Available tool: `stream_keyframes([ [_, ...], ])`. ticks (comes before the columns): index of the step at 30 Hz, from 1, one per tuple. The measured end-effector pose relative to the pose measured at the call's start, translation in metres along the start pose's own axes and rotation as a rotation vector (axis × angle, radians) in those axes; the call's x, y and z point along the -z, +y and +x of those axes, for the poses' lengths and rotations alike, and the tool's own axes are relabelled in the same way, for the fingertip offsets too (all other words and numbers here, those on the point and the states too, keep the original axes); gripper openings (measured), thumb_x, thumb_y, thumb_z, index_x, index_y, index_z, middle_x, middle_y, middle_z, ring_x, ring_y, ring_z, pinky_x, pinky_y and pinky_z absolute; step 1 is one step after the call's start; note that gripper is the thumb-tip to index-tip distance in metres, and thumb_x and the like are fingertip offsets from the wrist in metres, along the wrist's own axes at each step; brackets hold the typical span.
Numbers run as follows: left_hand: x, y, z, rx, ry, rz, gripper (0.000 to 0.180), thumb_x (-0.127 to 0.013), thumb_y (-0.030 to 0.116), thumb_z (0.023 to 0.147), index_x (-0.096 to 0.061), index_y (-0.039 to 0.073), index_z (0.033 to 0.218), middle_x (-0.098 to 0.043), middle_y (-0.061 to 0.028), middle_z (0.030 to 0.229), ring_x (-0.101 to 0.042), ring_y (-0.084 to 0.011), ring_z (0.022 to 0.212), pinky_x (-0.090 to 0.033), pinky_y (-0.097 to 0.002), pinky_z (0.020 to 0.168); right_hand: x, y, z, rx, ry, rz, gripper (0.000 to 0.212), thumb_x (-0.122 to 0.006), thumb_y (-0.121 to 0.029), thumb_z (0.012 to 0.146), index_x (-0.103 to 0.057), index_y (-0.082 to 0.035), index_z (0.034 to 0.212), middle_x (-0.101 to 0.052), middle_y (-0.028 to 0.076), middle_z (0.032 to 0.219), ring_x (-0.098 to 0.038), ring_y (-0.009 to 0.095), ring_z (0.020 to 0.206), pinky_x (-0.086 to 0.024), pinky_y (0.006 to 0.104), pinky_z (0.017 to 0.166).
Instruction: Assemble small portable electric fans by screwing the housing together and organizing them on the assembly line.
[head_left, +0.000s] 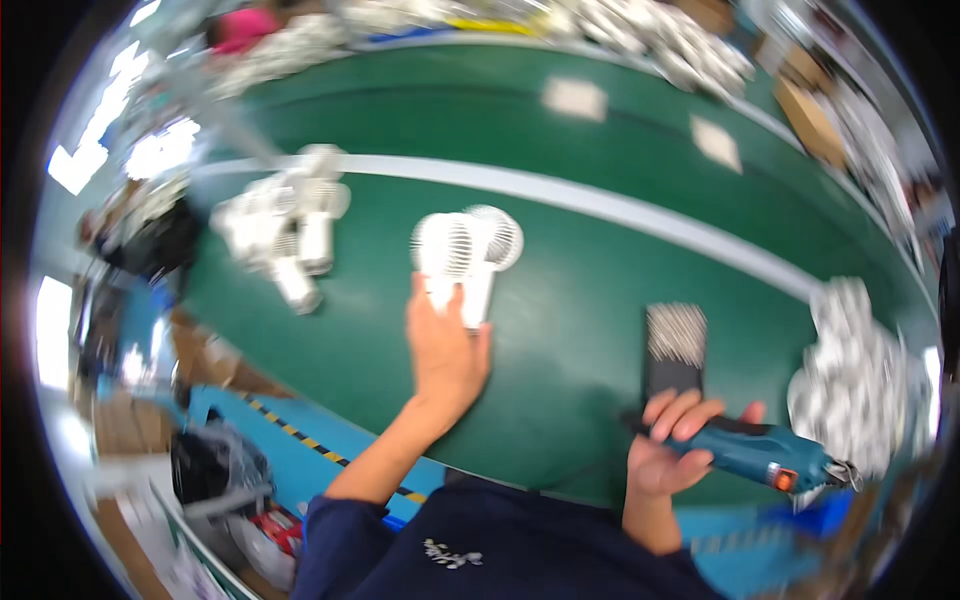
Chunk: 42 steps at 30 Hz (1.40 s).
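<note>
Two white handheld fans with round slatted heads lie side by side on the green table; the left fan [445, 245] partly covers the right fan [497, 238]. My left hand [445, 355] reaches over their handles, its fingers closed around the left one. Blur hides part of that grip. In my right hand [680, 440] is a teal and black electric screwdriver [765, 455], held almost level with its dark tip pointing left. Just beyond this hand sits a black tray [675, 375] whose far part is filled with many small screws [677, 333].
A pile of white fans [285, 225] lies at the left of the green table [560, 400]. More white parts [850, 385] are heaped at the right edge. A pale strip [600, 215] crosses the table; further white goods [660, 50] line its far side.
</note>
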<state>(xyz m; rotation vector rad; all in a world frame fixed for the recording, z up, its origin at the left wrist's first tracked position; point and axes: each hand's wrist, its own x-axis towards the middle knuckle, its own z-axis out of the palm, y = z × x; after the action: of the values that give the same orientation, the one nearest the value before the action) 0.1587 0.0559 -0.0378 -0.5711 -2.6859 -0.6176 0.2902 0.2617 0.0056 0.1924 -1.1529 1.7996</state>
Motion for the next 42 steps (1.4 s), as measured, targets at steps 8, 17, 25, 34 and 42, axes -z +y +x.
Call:
stream_keyframes([
  [8, 0.043, 0.064, -0.048, -0.05, -0.349, -0.079, 0.072, -0.069, 0.017, 0.091, -0.035, -0.001, 0.152, -0.006, -0.0414, 0.159, -0.024, -0.0576, 0.142, -0.026, -0.0596, 0.113, 0.083, -0.083, 0.119, 0.391, 0.483, -0.749, 0.06, -0.056, -0.037, 0.105, -0.027, -0.015, 0.153, -0.059, 0.005, 0.09, -0.063, 0.019, 0.075, -0.056, 0.0367, 0.076],
  [17, 0.036, 0.034, 0.005, -0.785, -0.548, -0.039, 0.064, -0.072, 0.051, 0.083, -0.059, 0.028, 0.141, -0.034, -0.0192, 0.161, -0.024, -0.0471, 0.149, -0.017, -0.0641, 0.118, 0.118, -0.055, 0.116, -0.697, 0.189, -0.24, 0.046, -0.049, -0.04, 0.107, -0.05, -0.002, 0.135, -0.057, 0.003, 0.082, -0.049, 0.008, 0.052, -0.042, 0.0253, 0.045],
  [25, 0.025, 0.06, 0.003, -0.547, -0.505, 0.092, 0.066, -0.067, 0.039, 0.088, -0.052, 0.011, 0.146, -0.032, -0.0202, 0.162, -0.024, -0.0419, 0.151, -0.007, -0.0607, 0.121, 0.143, -0.047, 0.094, -0.834, -0.027, -1.326, 0.054, -0.064, -0.031, 0.097, -0.051, -0.007, 0.144, -0.066, 0.017, 0.096, -0.067, 0.026, 0.073, -0.054, 0.0409, 0.072],
  [34, 0.016, 0.084, 0.03, -0.455, -0.398, -0.165, 0.066, -0.065, 0.023, 0.093, -0.041, 0.002, 0.15, -0.03, -0.0207, 0.161, -0.023, -0.0421, 0.151, -0.017, -0.0549, 0.121, 0.105, -0.051, 0.074, -0.605, -0.279, -1.66, 0.059, -0.067, -0.027, 0.095, -0.049, 0.008, 0.139, -0.063, 0.026, 0.121, -0.061, 0.043, 0.109, -0.05, 0.0485, 0.094],
  [42, -0.09, 0.163, 0.085, -0.801, -0.444, -0.512, 0.053, -0.049, 0.034, 0.104, -0.047, 0.002, 0.146, -0.041, -0.0179, 0.157, -0.034, -0.0348, 0.148, -0.027, -0.0473, 0.122, 0.05, 0.0, 0.011, -0.411, -0.383, -1.637, 0.084, -0.058, -0.042, 0.099, -0.024, 0.017, 0.149, -0.024, 0.039, 0.155, -0.024, 0.051, 0.147, -0.021, 0.0598, 0.119],
])
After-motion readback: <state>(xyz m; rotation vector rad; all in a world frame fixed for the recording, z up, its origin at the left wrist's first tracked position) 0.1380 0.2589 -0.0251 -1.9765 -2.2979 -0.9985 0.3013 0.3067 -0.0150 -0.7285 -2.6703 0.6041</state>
